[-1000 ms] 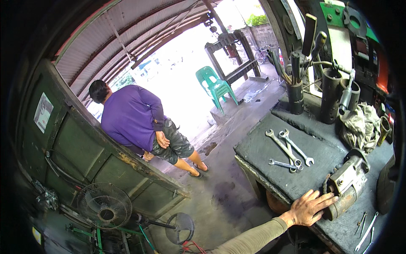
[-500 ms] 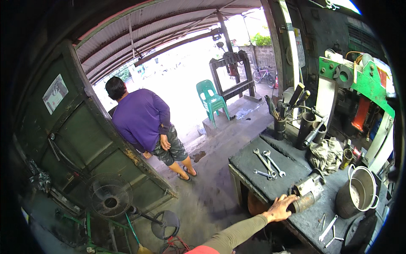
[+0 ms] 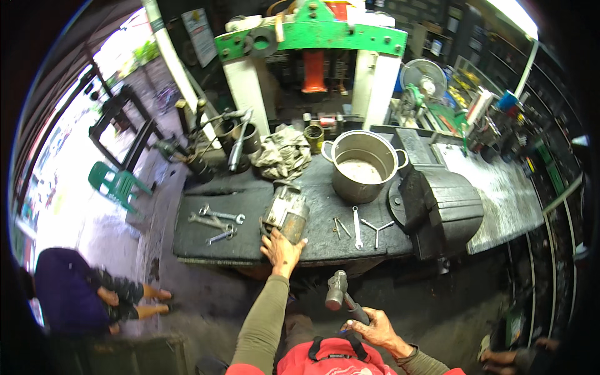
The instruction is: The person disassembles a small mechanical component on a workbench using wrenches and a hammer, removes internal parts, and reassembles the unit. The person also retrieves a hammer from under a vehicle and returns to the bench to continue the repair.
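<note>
A starter motor [image 3: 286, 211], a grimy metal cylinder with a smaller one alongside, lies on the dark bench [image 3: 325, 240]. My left hand [image 3: 282, 253] grips its near end, fingers spread around the edge. Closer to my body, off the bench's front edge, my right hand [image 3: 373, 327] is closed around the handle of a hammer [image 3: 337, 290], its metal head raised. Several wrenches [image 3: 215, 224] lie left of the motor. To its right are a combination wrench [image 3: 357, 228], a three-armed wrench [image 3: 377, 232] and small bolts [image 3: 341, 227].
A big pot [image 3: 360, 164] and crumpled cloth [image 3: 282, 154] stand behind the motor. On the right is a black bench vise [image 3: 447, 209]. A green-and-white press frame [image 3: 312, 39] rises behind. A person in purple [image 3: 65, 290] is at left; another person's legs [image 3: 503, 359] show lower right.
My view has swung right, so the bench now lies in front. The hammer in my right hand has come into view. My left hand stays on the starter motor.
</note>
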The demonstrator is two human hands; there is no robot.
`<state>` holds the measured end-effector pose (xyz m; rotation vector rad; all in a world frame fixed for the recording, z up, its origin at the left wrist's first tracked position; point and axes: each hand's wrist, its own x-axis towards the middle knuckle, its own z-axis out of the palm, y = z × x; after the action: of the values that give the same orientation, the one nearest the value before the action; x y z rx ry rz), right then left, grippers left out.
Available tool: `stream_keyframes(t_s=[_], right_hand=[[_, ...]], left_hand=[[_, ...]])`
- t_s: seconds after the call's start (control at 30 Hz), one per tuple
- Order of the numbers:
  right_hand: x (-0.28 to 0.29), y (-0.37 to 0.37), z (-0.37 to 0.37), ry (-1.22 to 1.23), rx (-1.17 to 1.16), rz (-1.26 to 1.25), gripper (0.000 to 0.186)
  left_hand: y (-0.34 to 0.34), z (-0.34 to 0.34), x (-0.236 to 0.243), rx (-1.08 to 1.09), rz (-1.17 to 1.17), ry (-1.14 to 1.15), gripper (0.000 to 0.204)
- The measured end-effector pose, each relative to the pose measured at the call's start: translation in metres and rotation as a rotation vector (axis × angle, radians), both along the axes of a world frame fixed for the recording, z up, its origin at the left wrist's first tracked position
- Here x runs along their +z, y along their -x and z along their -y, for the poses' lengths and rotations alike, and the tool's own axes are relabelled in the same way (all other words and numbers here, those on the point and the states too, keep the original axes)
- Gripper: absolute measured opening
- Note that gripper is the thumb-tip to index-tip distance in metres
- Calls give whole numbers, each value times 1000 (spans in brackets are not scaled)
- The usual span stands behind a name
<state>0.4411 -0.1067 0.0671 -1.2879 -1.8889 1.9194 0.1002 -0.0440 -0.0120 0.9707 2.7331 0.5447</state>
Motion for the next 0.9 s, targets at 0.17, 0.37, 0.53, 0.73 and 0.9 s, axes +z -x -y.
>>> stream_keyframes(t_s=[0.17,0.37,0.53,0.73,0.9], right_hand=[[3,56,-18,-306,-101,-38,31],[16,130,-33,-254,-302,99,43],[10,152,-63,-455,-101,-282,49],[-28,198,-98,-535,70,161,52],[-53,230,-104,-844,243,17,45]], left_hand=[[14,-6,-31,-1,152,-147,101],[52,18,-43,-299,-16,-233,88],[76,31,-36,-363,50,-160,104],[63,26,-37,-195,120,-209,93],[73,13,-41,-460,-9,-329,97]])
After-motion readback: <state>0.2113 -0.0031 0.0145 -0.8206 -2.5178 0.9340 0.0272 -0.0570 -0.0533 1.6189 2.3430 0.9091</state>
